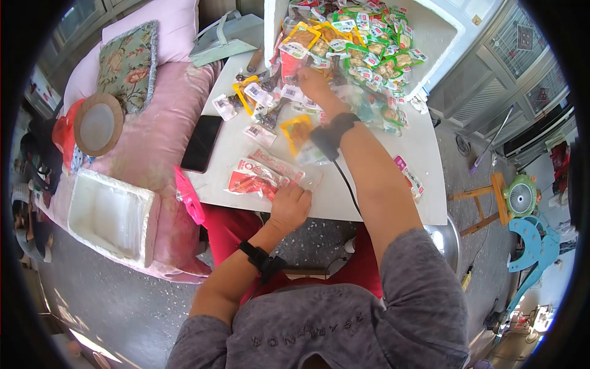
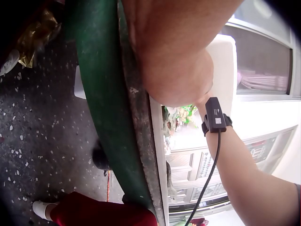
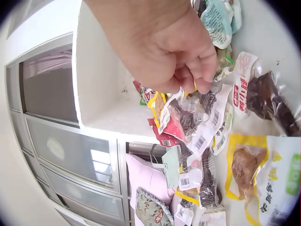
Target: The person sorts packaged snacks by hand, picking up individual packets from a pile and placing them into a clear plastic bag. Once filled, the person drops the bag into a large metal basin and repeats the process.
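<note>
At the near edge of the table [image 1: 344, 194], my left hand [image 1: 291, 206] holds the end of red-and-white snack packets [image 1: 252, 178] with clear plastic; its fingertips are hidden in the left wrist view. Farther forward, my right hand [image 1: 316, 86] reaches into a heap of snack packets, fingers curled and thumb drawn in. Its fingertips pinch at a clear packet of dark meat [image 3: 207, 100] with a white barcode label. Beside them in the head view is a red packet [image 1: 290, 66]. A yellow-edged packet [image 1: 299, 134] lies between the two hands.
A white foam box [image 1: 439, 46] lies on its side behind heaped green-edged packets [image 1: 387, 64]. The black phone [image 1: 203, 142] sits at the table's left. One red-and-white packet [image 1: 410, 175] is at the right edge. A pink-covered bed [image 1: 153, 147] carries another foam box [image 1: 110, 215].
</note>
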Demonstrator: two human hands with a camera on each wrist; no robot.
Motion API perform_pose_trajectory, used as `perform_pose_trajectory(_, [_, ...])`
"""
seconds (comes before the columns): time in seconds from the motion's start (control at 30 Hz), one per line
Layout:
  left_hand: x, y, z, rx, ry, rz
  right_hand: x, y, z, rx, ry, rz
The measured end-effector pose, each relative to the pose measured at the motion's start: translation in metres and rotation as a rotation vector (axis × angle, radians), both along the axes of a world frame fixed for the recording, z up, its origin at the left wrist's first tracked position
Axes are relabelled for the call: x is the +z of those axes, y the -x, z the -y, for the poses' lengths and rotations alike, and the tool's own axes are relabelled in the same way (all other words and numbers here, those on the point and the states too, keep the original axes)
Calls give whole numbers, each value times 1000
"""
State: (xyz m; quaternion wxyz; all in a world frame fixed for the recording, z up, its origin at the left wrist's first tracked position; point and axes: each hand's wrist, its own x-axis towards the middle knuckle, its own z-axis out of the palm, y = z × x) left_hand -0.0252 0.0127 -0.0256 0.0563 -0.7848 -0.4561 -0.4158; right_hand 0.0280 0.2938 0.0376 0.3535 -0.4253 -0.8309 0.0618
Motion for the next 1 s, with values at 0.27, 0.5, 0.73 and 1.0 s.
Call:
perform_pose_trajectory(0.27, [0, 1, 1, -2, 20, 16, -8, 60, -13, -220, -160, 459])
perform_pose_trajectory(0.5, [5, 5, 0, -29, 29, 18, -15, 58, -20, -347, -163, 631])
perform_pose_trajectory(0.73, [1, 4, 1, -18, 33, -5, 22, 37, 7, -255, -67, 472])
perform_pose_trajectory(1.0, [-1, 2, 1, -1, 21, -5, 33, -61, 72, 135, 678, -729])
